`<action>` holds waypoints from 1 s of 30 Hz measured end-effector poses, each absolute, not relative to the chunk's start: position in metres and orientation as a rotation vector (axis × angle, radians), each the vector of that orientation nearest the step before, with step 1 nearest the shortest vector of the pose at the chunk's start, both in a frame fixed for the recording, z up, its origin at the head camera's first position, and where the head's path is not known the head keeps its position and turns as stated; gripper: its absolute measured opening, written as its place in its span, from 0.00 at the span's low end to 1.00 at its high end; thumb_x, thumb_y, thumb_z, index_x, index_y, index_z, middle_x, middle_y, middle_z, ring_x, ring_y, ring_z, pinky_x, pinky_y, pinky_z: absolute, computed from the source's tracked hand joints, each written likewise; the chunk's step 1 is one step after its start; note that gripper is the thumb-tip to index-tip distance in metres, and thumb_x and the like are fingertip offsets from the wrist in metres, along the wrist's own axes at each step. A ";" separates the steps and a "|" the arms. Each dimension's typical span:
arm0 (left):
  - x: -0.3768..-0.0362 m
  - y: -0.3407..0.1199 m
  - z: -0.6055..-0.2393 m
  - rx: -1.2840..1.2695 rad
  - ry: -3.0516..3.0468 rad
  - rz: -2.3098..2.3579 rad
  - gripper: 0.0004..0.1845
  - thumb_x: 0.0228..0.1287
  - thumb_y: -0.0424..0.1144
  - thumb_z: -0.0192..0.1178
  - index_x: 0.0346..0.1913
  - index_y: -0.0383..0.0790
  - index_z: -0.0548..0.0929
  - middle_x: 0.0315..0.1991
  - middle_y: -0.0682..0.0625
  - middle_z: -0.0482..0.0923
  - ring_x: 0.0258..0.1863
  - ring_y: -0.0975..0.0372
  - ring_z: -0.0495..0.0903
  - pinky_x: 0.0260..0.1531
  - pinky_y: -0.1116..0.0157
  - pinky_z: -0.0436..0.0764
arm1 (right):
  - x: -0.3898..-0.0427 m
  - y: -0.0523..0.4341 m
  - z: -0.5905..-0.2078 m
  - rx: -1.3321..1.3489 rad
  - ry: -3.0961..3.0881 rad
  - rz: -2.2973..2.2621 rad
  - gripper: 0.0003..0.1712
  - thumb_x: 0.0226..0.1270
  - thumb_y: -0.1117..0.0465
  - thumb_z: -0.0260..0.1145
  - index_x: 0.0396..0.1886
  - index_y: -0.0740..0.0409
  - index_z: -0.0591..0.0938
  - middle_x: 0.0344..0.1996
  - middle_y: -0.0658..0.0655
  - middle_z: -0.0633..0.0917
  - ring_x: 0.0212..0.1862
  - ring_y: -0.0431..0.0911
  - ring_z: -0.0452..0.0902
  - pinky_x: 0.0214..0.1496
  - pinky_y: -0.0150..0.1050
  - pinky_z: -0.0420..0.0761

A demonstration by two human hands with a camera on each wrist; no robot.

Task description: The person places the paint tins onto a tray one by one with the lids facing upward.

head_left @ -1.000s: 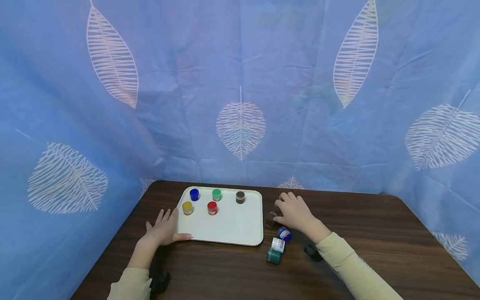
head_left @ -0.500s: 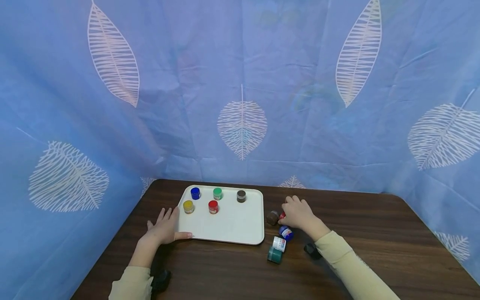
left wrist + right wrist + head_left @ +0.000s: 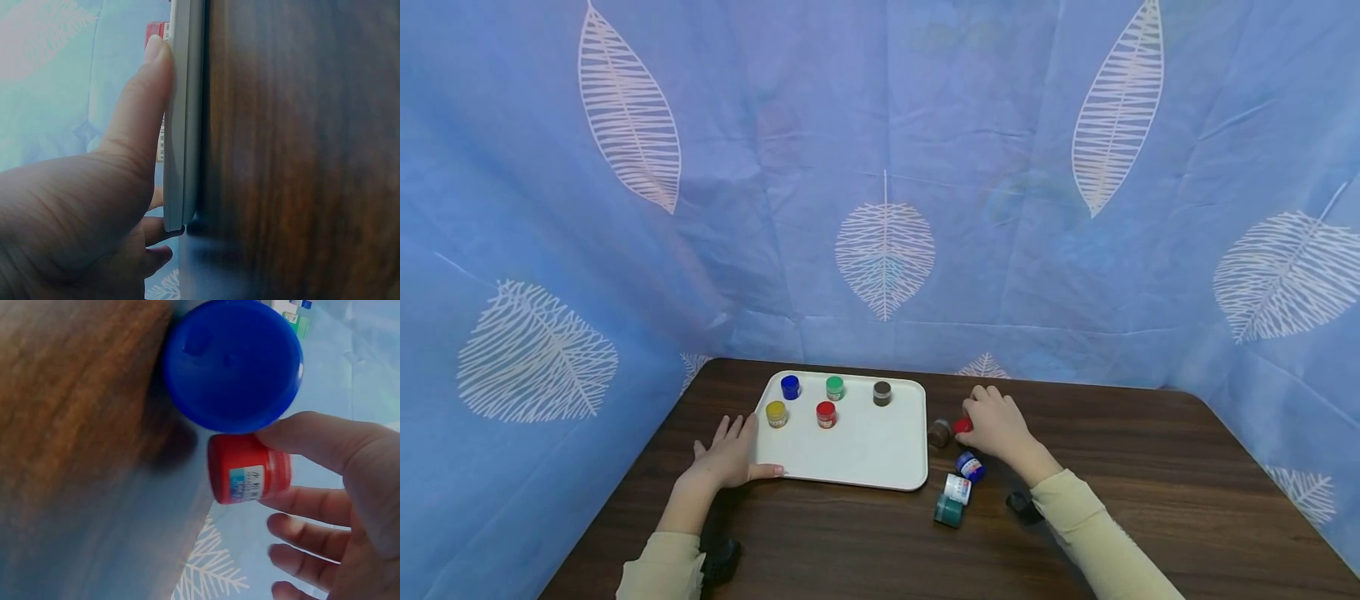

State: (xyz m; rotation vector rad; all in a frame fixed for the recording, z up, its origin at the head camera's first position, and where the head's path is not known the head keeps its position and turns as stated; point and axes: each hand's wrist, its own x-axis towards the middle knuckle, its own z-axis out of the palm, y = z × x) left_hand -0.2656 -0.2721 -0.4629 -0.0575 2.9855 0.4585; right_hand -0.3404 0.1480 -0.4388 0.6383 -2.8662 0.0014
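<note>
My right hand (image 3: 997,425) pinches a small red paint jar (image 3: 247,469) between thumb and index finger, right of the white tray (image 3: 872,458). The other fingers are spread below the jar in the right wrist view. A brown paint jar (image 3: 939,433) lies just left of the red one. Nearer the front are a blue paint jar (image 3: 971,467), a white one (image 3: 957,489) and a teal one (image 3: 948,510). My left hand (image 3: 727,457) rests against the tray's front left corner, its thumb (image 3: 134,103) along the front rim and its fingers spread beside the left edge.
On the tray stand a blue jar (image 3: 790,387), a green jar (image 3: 835,387), a dark brown jar (image 3: 882,392), a yellow jar (image 3: 777,413) and a red-lidded jar (image 3: 826,414). A blue leaf-print cloth (image 3: 1000,275) hangs behind the dark wooden table (image 3: 1150,467).
The red jar, hidden by my right hand a second ago, now shows at the fingertips. The brown jar has shifted slightly. My left hand stays at the tray's corner.
</note>
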 end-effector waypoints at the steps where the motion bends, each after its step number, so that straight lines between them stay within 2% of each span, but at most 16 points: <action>1: -0.266 -0.272 -0.463 -0.057 2.984 0.455 0.68 0.43 0.75 0.63 0.75 0.28 0.51 0.74 0.27 0.52 0.74 0.33 0.44 0.60 0.22 0.45 | -0.340 0.148 -0.440 0.636 -2.847 0.015 0.21 0.50 0.45 0.76 0.32 0.56 0.83 0.39 0.58 0.79 0.40 0.52 0.70 0.36 0.47 0.73; 10: -0.266 -0.272 -0.463 -0.054 2.980 0.433 0.68 0.43 0.76 0.63 0.75 0.28 0.52 0.74 0.27 0.52 0.74 0.32 0.45 0.59 0.22 0.46 | -0.339 0.144 -0.444 0.651 -2.632 0.103 0.20 0.48 0.49 0.77 0.35 0.58 0.84 0.32 0.56 0.78 0.32 0.49 0.68 0.28 0.41 0.69; 20: -0.267 -0.272 -0.463 -0.059 2.984 0.440 0.68 0.42 0.76 0.63 0.75 0.29 0.52 0.74 0.27 0.52 0.74 0.32 0.46 0.59 0.22 0.46 | -0.341 0.128 -0.439 0.657 -2.583 0.163 0.19 0.51 0.51 0.75 0.37 0.57 0.84 0.33 0.56 0.78 0.34 0.50 0.70 0.29 0.41 0.69; 30: -0.266 -0.271 -0.460 -0.055 2.979 0.438 0.67 0.44 0.75 0.63 0.75 0.29 0.52 0.74 0.27 0.52 0.74 0.32 0.45 0.60 0.22 0.47 | -0.343 0.098 -0.434 0.724 -2.554 0.167 0.20 0.52 0.48 0.76 0.38 0.55 0.84 0.34 0.56 0.78 0.35 0.49 0.71 0.29 0.40 0.69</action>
